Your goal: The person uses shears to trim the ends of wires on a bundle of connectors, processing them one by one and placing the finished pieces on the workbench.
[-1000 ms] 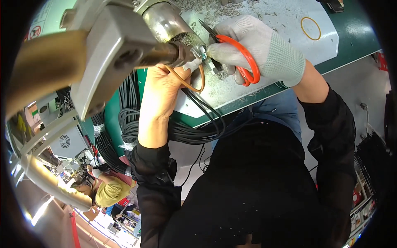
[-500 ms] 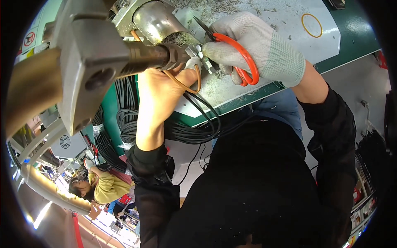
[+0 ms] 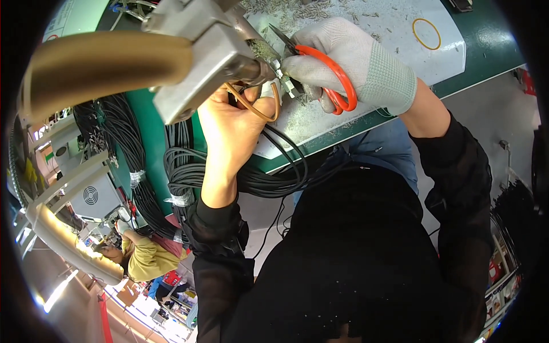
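My right hand, in a white knitted glove, carries red-handled snips whose dark blades point up and left. Its thumb and fingertips press at small shiny metal pieces. My left hand shows bare skin at its back, with a whitish covering on one fingertip. Its fingers are curled closed beneath the metal head of a hand press, around black cable, though the grip is partly hidden. A bent brown rod or tube curves in front of these fingers.
The press's thick handle juts left. Bundled black cables lie on the green bench. Metal bits and a yellow band lie on a white sheet. A person in yellow sits beyond at the left.
The press's handle and block have swung to a different angle, with the block farther right. My left hand has shifted slightly right. The right hand still has the snips, almost unmoved.
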The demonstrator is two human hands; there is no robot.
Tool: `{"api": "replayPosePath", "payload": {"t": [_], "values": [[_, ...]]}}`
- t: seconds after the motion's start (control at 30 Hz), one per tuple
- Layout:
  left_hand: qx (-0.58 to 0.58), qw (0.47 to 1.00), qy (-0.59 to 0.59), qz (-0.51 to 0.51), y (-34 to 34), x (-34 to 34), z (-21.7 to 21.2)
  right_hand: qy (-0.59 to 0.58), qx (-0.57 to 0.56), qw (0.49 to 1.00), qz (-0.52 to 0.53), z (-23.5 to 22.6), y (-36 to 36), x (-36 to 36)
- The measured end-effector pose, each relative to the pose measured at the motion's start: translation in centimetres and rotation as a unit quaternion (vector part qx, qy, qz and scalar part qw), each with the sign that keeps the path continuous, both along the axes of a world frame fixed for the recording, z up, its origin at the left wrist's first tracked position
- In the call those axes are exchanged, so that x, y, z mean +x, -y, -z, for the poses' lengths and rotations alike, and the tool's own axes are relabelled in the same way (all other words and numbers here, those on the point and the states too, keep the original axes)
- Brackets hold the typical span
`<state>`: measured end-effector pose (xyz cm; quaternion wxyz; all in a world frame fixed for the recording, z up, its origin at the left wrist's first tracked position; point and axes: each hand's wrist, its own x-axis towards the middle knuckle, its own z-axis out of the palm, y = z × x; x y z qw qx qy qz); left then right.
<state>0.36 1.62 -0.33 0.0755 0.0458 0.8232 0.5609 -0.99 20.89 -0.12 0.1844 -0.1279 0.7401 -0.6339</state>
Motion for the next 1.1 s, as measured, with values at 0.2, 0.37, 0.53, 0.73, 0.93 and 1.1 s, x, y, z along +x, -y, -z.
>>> {"api": "replayPosePath", "payload": {"t": [0.2,0.37,0.53,0.73,0.93,1.1], "values": [[-0.008,1.000,0.002,0.003,0.3,0.0,0.0,-0.066,-0.024,0.997,-0.014,1.5,-0.3,-0.6],[-0.010,0.999,-0.022,0.030,0.4,0.0,0.1,-0.135,-0.031,0.990,-0.016,1.4,-0.2,-0.5],[-0.004,1.000,-0.002,-0.008,0.8,0.3,0.5,0.015,-0.001,1.000,0.004,0.8,0.3,-0.2],[-0.042,0.980,-0.191,0.028,3.4,3.7,2.4,0.017,-0.011,0.998,0.059,0.2,-1.4,3.1],[-0.109,0.986,-0.102,0.073,0.7,9.3,-0.6,-0.099,0.175,0.958,0.203,-3.8,-1.0,9.4],[-0.208,0.955,-0.139,0.160,-1.3,9.6,-2.5,-0.086,0.087,0.990,0.065,-2.7,0.3,11.7]]}}
